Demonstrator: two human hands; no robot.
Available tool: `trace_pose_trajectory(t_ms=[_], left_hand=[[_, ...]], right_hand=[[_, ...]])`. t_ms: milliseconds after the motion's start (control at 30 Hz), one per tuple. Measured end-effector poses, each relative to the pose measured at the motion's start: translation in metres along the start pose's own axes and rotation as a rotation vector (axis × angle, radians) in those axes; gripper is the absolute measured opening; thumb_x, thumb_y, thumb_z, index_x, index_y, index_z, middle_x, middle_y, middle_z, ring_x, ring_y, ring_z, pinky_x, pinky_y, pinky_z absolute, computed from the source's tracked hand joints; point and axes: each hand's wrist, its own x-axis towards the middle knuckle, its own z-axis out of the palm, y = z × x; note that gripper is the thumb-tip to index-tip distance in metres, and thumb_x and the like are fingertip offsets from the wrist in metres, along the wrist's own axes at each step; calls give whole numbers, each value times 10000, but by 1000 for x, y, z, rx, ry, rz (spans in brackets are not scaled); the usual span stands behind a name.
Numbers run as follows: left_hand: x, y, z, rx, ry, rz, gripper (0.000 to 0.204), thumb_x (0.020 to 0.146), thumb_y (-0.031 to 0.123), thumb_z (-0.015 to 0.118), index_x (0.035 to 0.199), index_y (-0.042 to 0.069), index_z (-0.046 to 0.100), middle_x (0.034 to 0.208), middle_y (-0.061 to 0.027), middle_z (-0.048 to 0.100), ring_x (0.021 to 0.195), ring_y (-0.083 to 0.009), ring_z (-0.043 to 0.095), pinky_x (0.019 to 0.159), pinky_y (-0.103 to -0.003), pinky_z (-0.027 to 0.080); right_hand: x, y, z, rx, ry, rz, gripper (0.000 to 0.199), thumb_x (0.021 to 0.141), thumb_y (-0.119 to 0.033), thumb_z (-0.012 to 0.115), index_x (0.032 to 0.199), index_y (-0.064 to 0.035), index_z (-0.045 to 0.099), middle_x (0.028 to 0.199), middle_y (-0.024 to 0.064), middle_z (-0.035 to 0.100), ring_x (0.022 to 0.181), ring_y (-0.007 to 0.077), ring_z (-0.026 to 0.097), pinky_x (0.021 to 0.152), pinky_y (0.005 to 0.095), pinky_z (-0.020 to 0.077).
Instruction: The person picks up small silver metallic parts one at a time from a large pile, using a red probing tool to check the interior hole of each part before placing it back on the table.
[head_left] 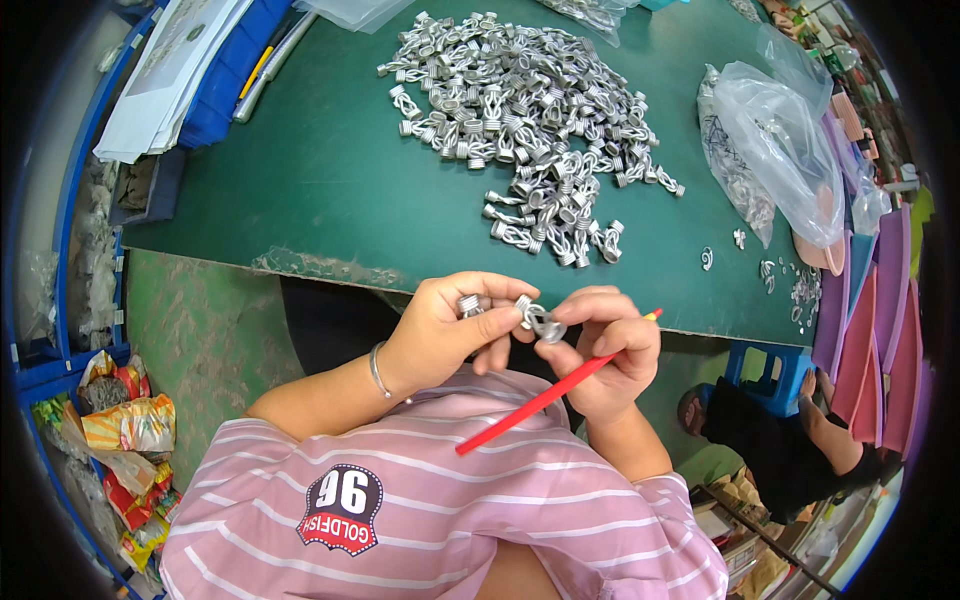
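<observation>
Just in front of the table's near edge, my left hand (440, 325) pinches a small silver metal looped fitting (546, 327) between thumb and fingers. A second silver fitting (469, 306) with a ribbed end sits tucked in the same hand. From the other side, my right hand (615, 355) grips the looped fitting's far end with thumb and fingertips. That hand also keeps hold of a slim red stick (530, 408), slanting down to the left across it, yellow near its upper end. A big pile of like silver fittings (530, 95) lies on the green table (300, 190).
Clear plastic bags (780, 140) lie at the table's right, near small loose metal bits (805, 290). Papers (175, 70) and a blue bin (232, 75) stand at the far left. On the right are purple and pink panels (880, 320), a blue stool (765, 375) and another person's leg (830, 435).
</observation>
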Motion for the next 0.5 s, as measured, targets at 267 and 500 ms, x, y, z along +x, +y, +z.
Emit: trace_pose_trajectory(t_ms=[267, 500], left_hand=[[-9, -9, -19, -357, -93, -184, 245, 910, 144, 466, 1095, -18, 469, 889, -173, 607, 708, -239, 647, 522, -262, 535], [-9, 15, 3, -202, 133, -252, 192, 914, 184, 445, 976, 9, 494, 735, -152, 616, 600, -224, 639, 466, -251, 508]], right_hand=[[0, 2, -31, -89, 160, 97, 269, 737, 30, 637, 770, -57, 384, 858, 189, 605, 757, 235, 561, 683, 337, 455], [16, 18, -37, -836, 10, 101, 281, 664, 79, 680, 685, -31, 422, 904, 148, 615, 742, 222, 550, 666, 298, 430]])
